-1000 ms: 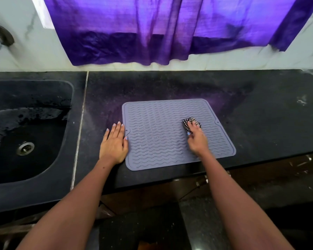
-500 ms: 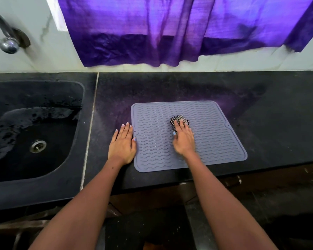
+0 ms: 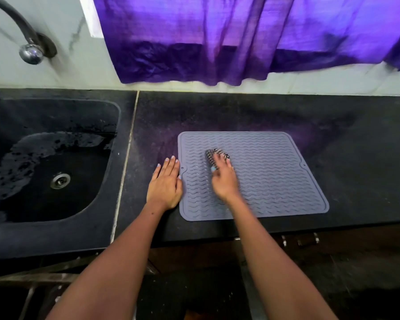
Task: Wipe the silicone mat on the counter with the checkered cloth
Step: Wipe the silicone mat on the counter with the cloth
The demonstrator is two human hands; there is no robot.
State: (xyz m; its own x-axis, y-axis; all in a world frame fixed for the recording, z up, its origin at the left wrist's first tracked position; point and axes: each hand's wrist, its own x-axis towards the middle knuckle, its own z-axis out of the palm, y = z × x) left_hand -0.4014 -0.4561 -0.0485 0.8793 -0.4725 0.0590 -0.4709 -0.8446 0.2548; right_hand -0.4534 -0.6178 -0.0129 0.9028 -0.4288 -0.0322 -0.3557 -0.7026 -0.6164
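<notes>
A grey silicone mat (image 3: 275,172) with wavy ridges lies flat on the black counter (image 3: 356,146). A small bunched black-and-white checkered cloth (image 3: 211,154) sits on the mat's left half, mostly under my right hand (image 3: 224,179), whose fingers press down on it; the hand is motion-blurred. My left hand (image 3: 165,183) lies flat on the counter with straight fingers, its thumb side touching the mat's left edge.
A black sink (image 3: 44,158), wet inside with a metal drain (image 3: 60,180), lies left of the counter seam. A curved tap (image 3: 30,50) comes off the white wall above it. A purple curtain (image 3: 240,38) hangs behind the counter. The counter's front edge runs just below the mat.
My right hand has slid the cloth leftward across the mat, from its right-centre to its left half. My left hand has stayed at the mat's left edge. The camera has turned left.
</notes>
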